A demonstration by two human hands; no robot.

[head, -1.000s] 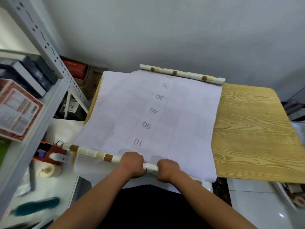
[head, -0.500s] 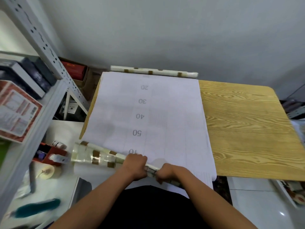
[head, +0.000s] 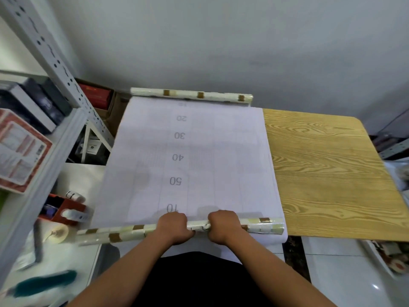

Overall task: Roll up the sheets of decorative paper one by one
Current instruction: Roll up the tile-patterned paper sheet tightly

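A sheet of decorative paper (head: 210,156) lies back side up on the wooden table (head: 327,173), showing a printed grid and numbers. Its near end is wound into a roll (head: 124,233) with a cream and brown tile pattern, lying across the table's front edge. My left hand (head: 174,227) and my right hand (head: 223,227) grip this roll side by side near its middle. The sheet's far end is curled into a second roll (head: 192,95) by the wall.
A grey metal shelf (head: 55,138) with boxes and books stands at the left. Below it a white surface carries a red holder (head: 64,209), a tape roll (head: 58,233) and a teal brush (head: 44,282). A tray (head: 385,255) sits at the lower right.
The near roll has swung level with the table's front edge, and the sheet has straightened. Both hands keep their grip on the roll.
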